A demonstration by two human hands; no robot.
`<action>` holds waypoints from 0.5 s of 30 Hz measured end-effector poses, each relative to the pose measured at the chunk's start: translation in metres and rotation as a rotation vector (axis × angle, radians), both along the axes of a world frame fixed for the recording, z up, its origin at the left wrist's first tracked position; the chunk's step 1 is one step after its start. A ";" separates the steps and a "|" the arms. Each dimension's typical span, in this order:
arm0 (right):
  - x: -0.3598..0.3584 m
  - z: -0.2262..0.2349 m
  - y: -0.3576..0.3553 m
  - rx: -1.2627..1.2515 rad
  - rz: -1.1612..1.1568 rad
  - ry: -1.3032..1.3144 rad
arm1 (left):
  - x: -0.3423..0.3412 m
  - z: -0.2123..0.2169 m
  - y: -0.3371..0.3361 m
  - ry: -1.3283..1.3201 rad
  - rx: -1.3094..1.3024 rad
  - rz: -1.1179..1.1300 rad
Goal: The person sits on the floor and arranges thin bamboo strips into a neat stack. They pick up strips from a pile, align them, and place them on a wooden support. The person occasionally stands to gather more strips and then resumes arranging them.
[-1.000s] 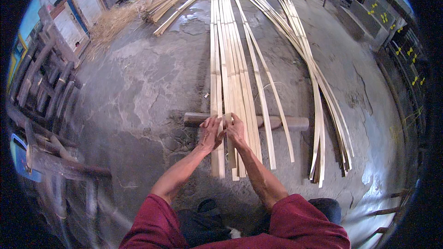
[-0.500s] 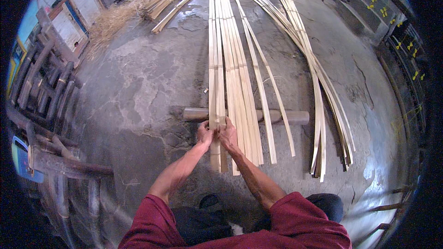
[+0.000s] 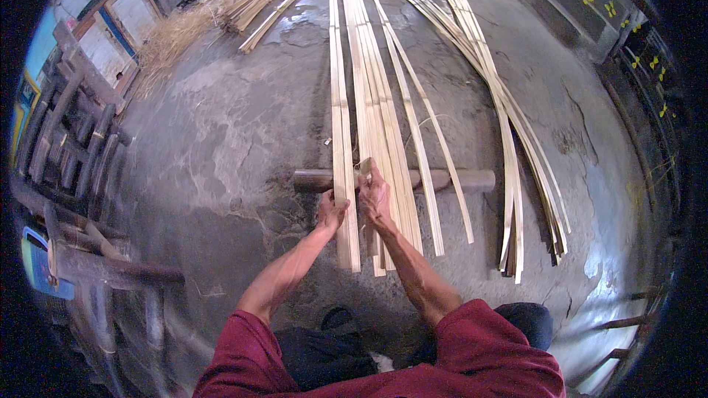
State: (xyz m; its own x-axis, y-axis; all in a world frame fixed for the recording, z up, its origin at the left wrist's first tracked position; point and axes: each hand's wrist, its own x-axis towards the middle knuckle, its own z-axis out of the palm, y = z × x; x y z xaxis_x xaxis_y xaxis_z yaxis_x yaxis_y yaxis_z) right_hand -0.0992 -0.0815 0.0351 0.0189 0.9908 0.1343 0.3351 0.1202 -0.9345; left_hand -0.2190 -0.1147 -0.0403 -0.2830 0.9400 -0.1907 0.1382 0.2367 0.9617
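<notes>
Head view looks down on a grey concrete floor (image 3: 221, 125), cracked and stained, that fills most of the frame. Along its left edge stands a stack of dark wooden frames (image 3: 66, 140), with a heap of dry straw (image 3: 173, 37) just beyond them. To the right, a long curved bundle of bamboo strips (image 3: 509, 140) lies on the floor, well apart from the hands. At the centre, a set of pale bamboo slats (image 3: 369, 81) runs straight away from the person, side by side, with two thinner slats (image 3: 424, 125) angled off to their right. These slats lie across a round wooden log (image 3: 464, 179) set crosswise on the floor.

The person wears dark red sleeves (image 3: 479, 354), and both bare forearms reach forward to the near ends of the slats. The left hand (image 3: 331, 211) rests on the leftmost wide slat (image 3: 341, 125), its fingers curled down over that slat just on the near side of the log. The right hand (image 3: 374, 195) sits just beside it, fingers closed around a narrow strip (image 3: 363, 168) whose short end sticks up between thumb and fingers, right above the log.
</notes>
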 end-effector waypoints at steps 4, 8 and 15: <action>0.022 0.000 0.006 -0.112 0.061 -0.120 | 0.002 -0.009 -0.003 0.165 0.057 0.053; 0.022 0.003 0.003 -0.006 0.061 -0.113 | 0.004 -0.010 -0.003 0.400 0.277 0.052; 0.000 -0.007 0.013 -0.100 0.121 -0.070 | 0.001 0.002 -0.002 -0.060 0.116 0.004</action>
